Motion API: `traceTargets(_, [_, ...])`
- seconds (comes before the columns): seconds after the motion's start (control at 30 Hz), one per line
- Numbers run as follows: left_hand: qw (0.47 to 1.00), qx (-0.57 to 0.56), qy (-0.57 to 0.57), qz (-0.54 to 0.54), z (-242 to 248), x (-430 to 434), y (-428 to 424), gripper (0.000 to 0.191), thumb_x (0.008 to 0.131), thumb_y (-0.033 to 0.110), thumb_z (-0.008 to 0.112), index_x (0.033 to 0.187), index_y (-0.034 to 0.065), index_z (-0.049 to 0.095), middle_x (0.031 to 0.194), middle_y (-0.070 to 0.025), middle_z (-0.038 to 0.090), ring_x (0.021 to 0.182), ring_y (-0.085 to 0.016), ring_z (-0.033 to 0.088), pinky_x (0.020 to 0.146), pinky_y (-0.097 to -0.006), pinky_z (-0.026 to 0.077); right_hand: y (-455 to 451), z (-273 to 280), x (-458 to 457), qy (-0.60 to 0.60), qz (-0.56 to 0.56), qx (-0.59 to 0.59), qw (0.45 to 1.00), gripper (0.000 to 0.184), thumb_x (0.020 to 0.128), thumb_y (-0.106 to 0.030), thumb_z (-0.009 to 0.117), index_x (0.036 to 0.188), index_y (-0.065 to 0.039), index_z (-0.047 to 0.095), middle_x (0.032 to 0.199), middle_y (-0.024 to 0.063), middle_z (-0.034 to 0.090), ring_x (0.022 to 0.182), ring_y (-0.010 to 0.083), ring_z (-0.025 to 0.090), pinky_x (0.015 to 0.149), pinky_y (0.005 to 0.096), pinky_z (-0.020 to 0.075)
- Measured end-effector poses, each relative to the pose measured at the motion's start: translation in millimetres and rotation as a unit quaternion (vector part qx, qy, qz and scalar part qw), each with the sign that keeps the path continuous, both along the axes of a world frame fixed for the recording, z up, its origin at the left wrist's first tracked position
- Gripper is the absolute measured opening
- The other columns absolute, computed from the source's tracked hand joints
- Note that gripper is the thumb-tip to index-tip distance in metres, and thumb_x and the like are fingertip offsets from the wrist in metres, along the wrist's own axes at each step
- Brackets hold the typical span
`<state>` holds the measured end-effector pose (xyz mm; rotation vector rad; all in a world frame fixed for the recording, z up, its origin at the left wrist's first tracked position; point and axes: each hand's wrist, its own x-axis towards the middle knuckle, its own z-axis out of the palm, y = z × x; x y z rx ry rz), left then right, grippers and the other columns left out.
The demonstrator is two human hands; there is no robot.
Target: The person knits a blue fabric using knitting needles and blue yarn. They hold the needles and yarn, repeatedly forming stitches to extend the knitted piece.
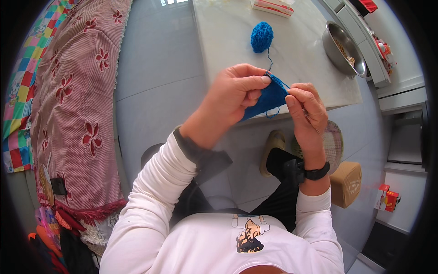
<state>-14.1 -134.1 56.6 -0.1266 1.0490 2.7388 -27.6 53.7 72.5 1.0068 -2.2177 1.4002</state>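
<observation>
Between my two hands a blue knitted piece is stretched, its upper edge running slantwise from one hand to the other. My left hand pinches the upper left corner between thumb and forefinger, with the other fingers curled against the fabric. At the right end of that edge, my right hand grips with thumb and fingertips. Whether a needle or hook sits in the edge is too small to tell. A strand of yarn leads up from the left corner to a blue yarn ball on the table. A loose loop hangs below the fabric.
The pale marble-look table bears a tissue box and a steel bowl with small food pieces inside. A patterned pink cover drapes the sofa at left. Below right are a racket and a brown-covered stool.
</observation>
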Motion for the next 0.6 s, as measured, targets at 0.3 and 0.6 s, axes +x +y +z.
traceTargets(0.3, [0.999, -0.003, 0.001, 0.040, 4.1, 1.7, 3.9, 0.010, 0.084, -0.001, 0.064, 0.093, -0.0016, 0.059, 0.072, -0.0025, 0.054, 0.058, -0.006, 0.047, 0.046, -0.0189, 0.035, -6.9, -2.4, 3.4, 0.043, -0.019, 0.028, 0.999, 0.012, 0.084, 0.002, 0.066, 0.095, 0.000, 0.062, 0.090, 0.0084, 0.058, 0.068, 0.0158, 0.055, 0.057, 0.0263, 0.0449])
traceTargets(0.6, [0.996, -0.035, 0.006, 0.083, 4.2, 2.0, 11.2, 0.010, 0.084, -0.001, 0.064, 0.093, -0.0026, 0.059, 0.073, -0.0032, 0.055, 0.058, -0.007, 0.047, 0.047, -0.0196, 0.035, -13.4, -9.6, 6.0, 0.102, -0.043, 0.050, 0.993, 0.016, 0.082, 0.005, 0.065, 0.097, 0.000, 0.060, 0.089, 0.0100, 0.057, 0.070, 0.0220, 0.056, 0.060, 0.0289, 0.0466])
